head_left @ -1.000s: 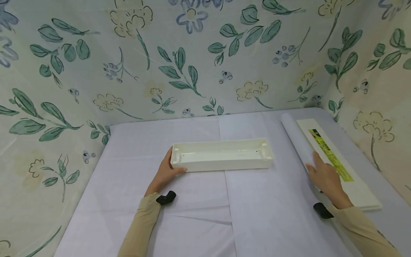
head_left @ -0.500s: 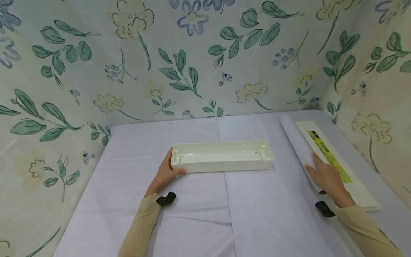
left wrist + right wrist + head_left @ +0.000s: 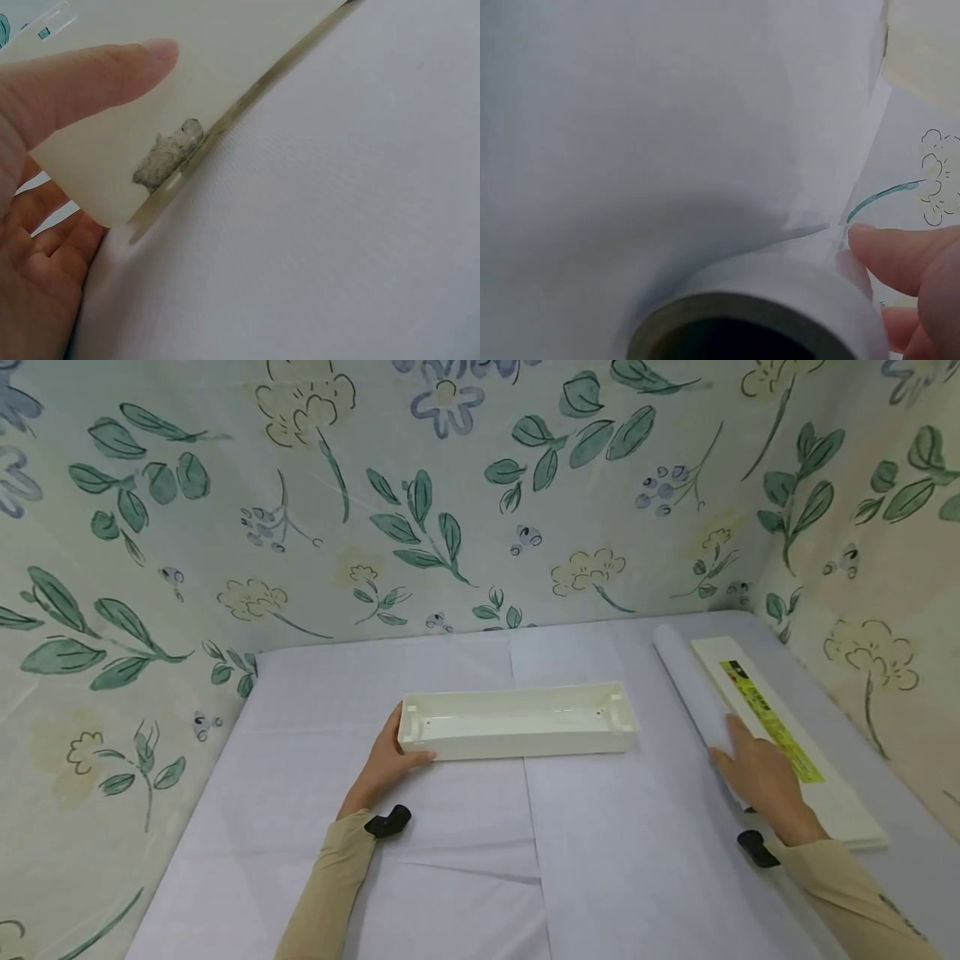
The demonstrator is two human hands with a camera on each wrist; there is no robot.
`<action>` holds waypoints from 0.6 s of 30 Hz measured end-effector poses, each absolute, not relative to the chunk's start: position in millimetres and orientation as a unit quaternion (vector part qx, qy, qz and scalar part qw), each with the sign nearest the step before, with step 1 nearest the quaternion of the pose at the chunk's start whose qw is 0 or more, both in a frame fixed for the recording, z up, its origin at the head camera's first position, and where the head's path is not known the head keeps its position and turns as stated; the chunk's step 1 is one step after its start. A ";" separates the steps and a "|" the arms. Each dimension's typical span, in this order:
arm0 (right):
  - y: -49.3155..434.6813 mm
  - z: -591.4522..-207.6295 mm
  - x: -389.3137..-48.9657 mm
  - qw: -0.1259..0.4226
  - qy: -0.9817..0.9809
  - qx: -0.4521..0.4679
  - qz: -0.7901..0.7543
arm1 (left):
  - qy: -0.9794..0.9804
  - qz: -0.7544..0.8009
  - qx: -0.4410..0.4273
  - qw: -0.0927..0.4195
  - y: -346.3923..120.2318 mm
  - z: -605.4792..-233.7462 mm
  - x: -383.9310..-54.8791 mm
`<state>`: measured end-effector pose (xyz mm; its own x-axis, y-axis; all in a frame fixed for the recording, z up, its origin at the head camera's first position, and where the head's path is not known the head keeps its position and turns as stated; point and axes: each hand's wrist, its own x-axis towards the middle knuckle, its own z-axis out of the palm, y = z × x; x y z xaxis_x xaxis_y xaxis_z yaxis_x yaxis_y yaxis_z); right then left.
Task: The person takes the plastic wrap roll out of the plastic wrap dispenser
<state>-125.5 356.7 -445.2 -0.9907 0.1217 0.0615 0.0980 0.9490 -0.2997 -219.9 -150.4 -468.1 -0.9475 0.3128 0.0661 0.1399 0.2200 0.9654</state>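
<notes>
A long cream plastic box (image 3: 517,745), like a dispenser base with its top uncovered, sits mid-table. My left hand (image 3: 386,764) grips its left end, thumb (image 3: 120,79) on the front wall and other fingers behind the end. A silvery patch (image 3: 169,154) marks the wall low down. At the right lies a white roll of plastic wrap (image 3: 692,685) on a thick tube. My right hand (image 3: 768,785) grips the near part of this roll, forefinger along its top and thumb at its left side. The tube's hollow end (image 3: 727,341) shows below the fingers.
Right beside the roll lies a long white lid (image 3: 847,810) with a yellow label (image 3: 776,722). White cloth covers the table (image 3: 450,877). Floral curtains (image 3: 480,552) hang behind and at both sides.
Both hands keep their places on the box and the roll. Only slight shifts of the view and of the right hand show.
</notes>
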 end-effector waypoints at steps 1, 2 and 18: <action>356.3 -445.2 -125.4 0.037 -0.986 -0.057 0.150 | 0.778 0.607 0.144 0.072 -150.7 -468.1 -219.7; 355.9 -445.1 -125.2 0.035 -0.986 -0.057 0.150 | 0.779 0.606 0.143 0.072 -150.8 -468.2 -219.5; 350.6 -440.9 -133.6 0.062 -0.988 -0.058 0.126 | 0.787 0.597 0.132 0.084 -150.5 -466.8 -221.5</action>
<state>-133.6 350.6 -440.9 -0.9857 0.1298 0.1078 0.0988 0.9618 -0.2553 -221.5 -150.5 -466.8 -0.9513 0.3072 0.0253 0.1072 0.2530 0.9615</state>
